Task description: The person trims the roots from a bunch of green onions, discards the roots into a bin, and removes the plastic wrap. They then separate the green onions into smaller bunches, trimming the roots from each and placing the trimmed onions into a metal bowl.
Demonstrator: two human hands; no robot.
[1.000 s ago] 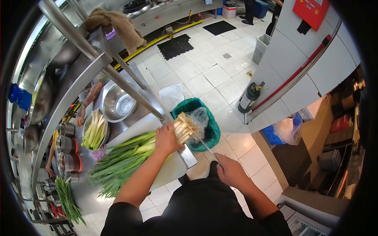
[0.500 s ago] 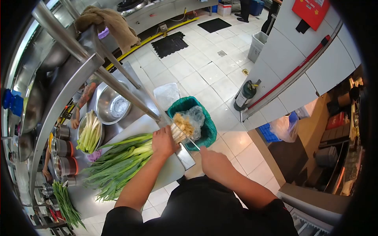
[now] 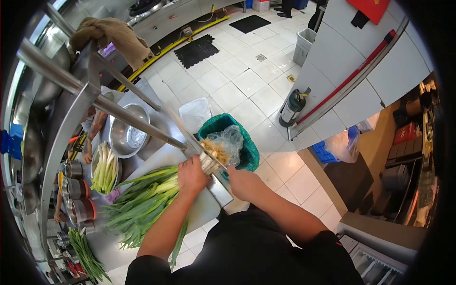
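Note:
A large bunch of green onions lies across the white cutting board, leaves to the left. My left hand is closed around its pale stalks near the root end. The tan, stringy roots jut past the board's edge over a bin with a green liner. In my right hand is a knife, gripped by its handle, which my fingers hide. Its thin blade lies across the white stalk ends, close to the roots.
Clear plastic sits in the bin. Left are a bowl of trimmed green onions, a steel bowl, metal pots and more greens. A steel shelf post crosses above the counter. Another person's arm shows beyond.
My right hand has moved left and up, bringing the blade further across the stalk ends. My left hand keeps its hold. The whole view has shifted slightly.

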